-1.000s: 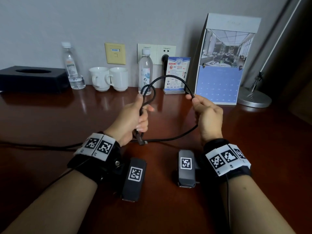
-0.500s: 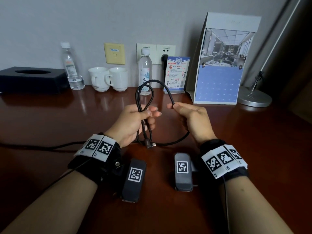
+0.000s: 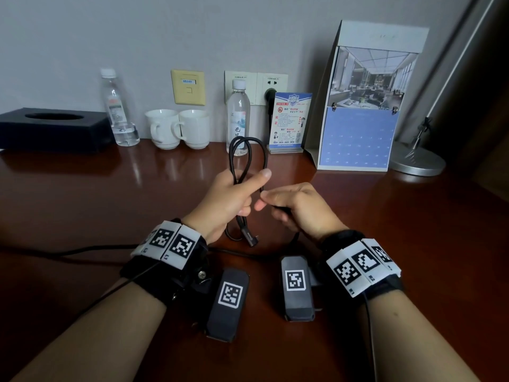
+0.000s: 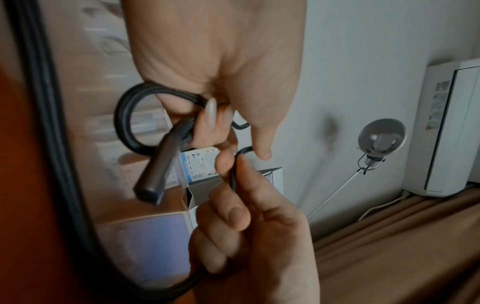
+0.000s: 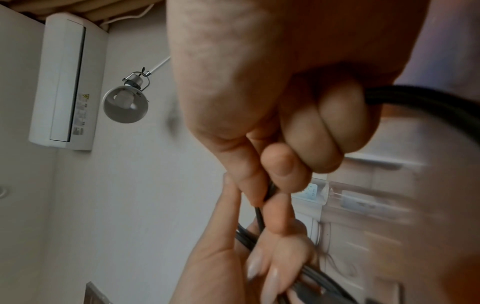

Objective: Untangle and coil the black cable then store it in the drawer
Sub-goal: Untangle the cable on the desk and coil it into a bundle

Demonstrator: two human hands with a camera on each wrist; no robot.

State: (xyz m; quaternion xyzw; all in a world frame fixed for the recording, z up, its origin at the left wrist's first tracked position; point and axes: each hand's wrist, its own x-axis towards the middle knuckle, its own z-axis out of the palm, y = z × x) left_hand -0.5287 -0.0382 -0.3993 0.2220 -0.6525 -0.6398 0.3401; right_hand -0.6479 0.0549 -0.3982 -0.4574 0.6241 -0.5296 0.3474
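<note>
Two loops of the black cable (image 3: 246,158) are standing gathered in the left hand (image 3: 228,201), which is gripping them while the right hand (image 3: 298,209) is pinching the trailing strand, feeding another turn above the desk (image 3: 82,205).

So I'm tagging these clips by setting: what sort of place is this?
Probably a hotel room desk. Two white cups and bottled water stand by the wall, beside a black tissue box, a printed notice card and a desk lamp.
</note>
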